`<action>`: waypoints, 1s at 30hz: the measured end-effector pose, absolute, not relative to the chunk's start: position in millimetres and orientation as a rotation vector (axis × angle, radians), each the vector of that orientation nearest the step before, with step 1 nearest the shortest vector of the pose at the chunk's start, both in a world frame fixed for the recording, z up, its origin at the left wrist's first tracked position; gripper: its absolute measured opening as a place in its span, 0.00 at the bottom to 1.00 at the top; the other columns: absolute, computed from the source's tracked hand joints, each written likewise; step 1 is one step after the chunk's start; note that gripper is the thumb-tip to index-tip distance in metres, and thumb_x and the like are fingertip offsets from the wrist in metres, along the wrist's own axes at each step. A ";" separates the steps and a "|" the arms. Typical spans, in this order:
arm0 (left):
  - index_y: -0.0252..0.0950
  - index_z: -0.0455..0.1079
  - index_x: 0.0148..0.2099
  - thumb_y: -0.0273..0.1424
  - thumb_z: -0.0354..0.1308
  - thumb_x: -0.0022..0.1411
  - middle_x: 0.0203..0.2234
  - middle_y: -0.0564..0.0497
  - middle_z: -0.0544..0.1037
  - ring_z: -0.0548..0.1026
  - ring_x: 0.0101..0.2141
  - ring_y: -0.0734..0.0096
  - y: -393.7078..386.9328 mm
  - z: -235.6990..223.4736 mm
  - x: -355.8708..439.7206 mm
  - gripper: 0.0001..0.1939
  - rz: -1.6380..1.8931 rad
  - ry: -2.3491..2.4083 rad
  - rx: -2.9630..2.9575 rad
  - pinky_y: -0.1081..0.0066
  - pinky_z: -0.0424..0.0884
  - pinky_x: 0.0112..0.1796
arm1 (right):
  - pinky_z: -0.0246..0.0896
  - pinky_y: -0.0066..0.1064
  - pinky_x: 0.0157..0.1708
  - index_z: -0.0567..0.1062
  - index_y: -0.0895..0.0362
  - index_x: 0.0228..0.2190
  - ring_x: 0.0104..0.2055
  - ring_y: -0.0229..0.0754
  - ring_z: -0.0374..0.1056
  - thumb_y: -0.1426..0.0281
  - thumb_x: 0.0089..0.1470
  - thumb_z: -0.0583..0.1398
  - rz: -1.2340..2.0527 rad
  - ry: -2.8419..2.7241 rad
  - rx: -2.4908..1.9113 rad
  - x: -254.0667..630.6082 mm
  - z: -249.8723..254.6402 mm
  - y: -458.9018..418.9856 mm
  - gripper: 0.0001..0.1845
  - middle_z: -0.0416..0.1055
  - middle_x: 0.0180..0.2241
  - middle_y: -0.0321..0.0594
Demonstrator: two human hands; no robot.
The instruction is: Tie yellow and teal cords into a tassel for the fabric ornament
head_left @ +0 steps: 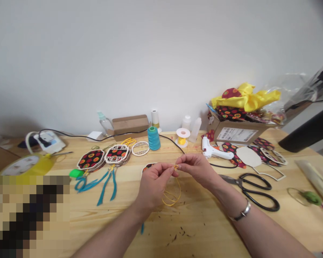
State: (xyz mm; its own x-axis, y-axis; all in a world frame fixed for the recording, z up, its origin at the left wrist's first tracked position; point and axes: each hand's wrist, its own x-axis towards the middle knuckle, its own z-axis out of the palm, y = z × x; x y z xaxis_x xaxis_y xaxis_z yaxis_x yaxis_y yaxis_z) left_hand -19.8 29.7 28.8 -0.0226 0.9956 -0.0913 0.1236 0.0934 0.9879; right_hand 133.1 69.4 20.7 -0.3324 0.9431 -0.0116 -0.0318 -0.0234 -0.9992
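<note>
Over the middle of the table, my left hand and my right hand meet fingertip to fingertip. Both pinch a thin yellow cord, which shows a small loop between the fingers. The rest of the cord hangs below in loose loops beside my left hand. Partly hidden behind my left hand lies a dark patterned piece with a pale rim. A bit of teal tassel shows beside my left forearm.
Left are stacked patterned ornaments with teal tassels. Behind stand a teal thread cone and yellow cord spool. Right lie a white glue gun, black-handled scissors and a fabric-filled cardboard box. Dark scraps dot the front.
</note>
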 end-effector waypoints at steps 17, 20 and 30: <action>0.35 0.72 0.32 0.34 0.56 0.55 0.23 0.54 0.76 0.65 0.20 0.79 29.4 28.2 -19.8 0.08 1.024 1.386 1.239 0.77 0.56 0.21 | 0.58 0.28 0.29 0.77 0.59 0.21 0.25 0.35 0.64 0.69 0.41 0.64 1.312 -1.564 -1.039 134.8 22.0 69.1 0.05 0.72 0.21 0.35; 0.35 0.71 0.32 0.33 0.57 0.55 0.23 0.54 0.77 0.64 0.19 0.81 29.9 28.7 -18.7 0.07 1.029 1.379 1.213 0.77 0.55 0.20 | 0.58 0.28 0.28 0.77 0.59 0.22 0.25 0.35 0.64 0.69 0.41 0.64 1.287 -1.576 -1.047 134.5 21.3 69.2 0.05 0.72 0.21 0.35; 0.34 0.68 0.31 0.31 0.57 0.54 0.22 0.55 0.76 0.63 0.18 0.82 29.3 30.7 -17.9 0.05 1.032 1.350 1.193 0.78 0.55 0.20 | 0.56 0.27 0.29 0.77 0.59 0.21 0.25 0.34 0.63 0.70 0.41 0.64 1.361 -1.555 -1.025 133.9 22.7 69.1 0.04 0.71 0.20 0.34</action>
